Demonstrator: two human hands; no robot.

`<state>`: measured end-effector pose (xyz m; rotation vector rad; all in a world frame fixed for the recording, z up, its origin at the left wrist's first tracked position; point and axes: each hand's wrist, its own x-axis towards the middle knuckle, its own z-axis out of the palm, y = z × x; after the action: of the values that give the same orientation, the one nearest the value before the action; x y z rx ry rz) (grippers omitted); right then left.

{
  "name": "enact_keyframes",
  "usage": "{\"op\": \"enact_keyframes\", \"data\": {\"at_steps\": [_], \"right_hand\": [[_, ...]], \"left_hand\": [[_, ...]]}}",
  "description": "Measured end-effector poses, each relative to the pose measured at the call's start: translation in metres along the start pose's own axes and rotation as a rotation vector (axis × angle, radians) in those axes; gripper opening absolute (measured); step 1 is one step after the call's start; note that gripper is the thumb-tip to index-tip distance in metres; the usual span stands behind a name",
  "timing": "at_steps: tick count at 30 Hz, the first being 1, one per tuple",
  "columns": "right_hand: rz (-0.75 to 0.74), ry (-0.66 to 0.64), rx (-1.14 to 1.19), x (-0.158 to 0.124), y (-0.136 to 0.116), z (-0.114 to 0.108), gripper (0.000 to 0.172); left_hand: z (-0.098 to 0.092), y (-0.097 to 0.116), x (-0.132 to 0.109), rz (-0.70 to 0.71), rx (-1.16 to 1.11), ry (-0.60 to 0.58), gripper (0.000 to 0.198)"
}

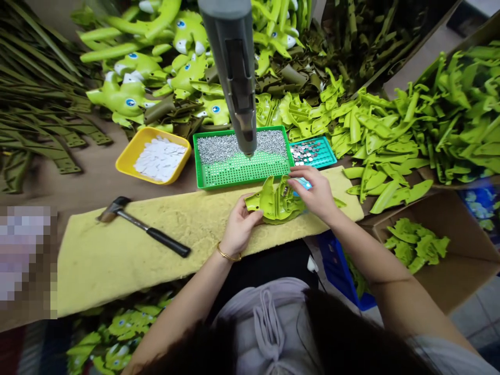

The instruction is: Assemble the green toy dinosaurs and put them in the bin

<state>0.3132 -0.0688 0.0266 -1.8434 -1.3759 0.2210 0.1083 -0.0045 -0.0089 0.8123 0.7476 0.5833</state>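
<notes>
A lime-green plastic toy shell half (273, 203) is held hollow side up just above the yellow cloth pad (128, 250). My left hand (240, 226) grips its left end between thumb and fingers. At the shell's upper right, my right hand (314, 192) has its thumb and fingertips brought together by the rim; whatever they pinch is too small to make out. Something small and silvery shows inside the shell near those fingertips. Over the green tray (201, 179) of small metal screws hangs a grey power screwdriver (238, 67), tip downward.
A hammer (144, 226) lies on the pad's left. Behind are a yellow tub (127, 166) of white pieces and a teal tray (326, 151) with small round metal discs. Green toy parts (375, 130) heap up right and back. A cardboard box (464, 260) stands lower right.
</notes>
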Motion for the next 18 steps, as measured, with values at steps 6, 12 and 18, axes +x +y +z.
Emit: {"op": "enact_keyframes", "data": {"at_steps": [6,12,18], "right_hand": [[0.025,-0.069,0.171,-0.035,-0.030,-0.012,0.010],[0.210,0.051,0.357,-0.067,-0.028,0.012,0.008],[0.317,0.121,0.353,-0.070,-0.016,0.022,0.012]], "left_hand": [[-0.009,0.048,0.026,-0.005,0.411,-0.289,0.043],[0.018,0.039,0.004,0.531,0.922,-0.007,0.041],[0.042,-0.045,-0.074,0.594,1.445,0.064,0.092]]}}
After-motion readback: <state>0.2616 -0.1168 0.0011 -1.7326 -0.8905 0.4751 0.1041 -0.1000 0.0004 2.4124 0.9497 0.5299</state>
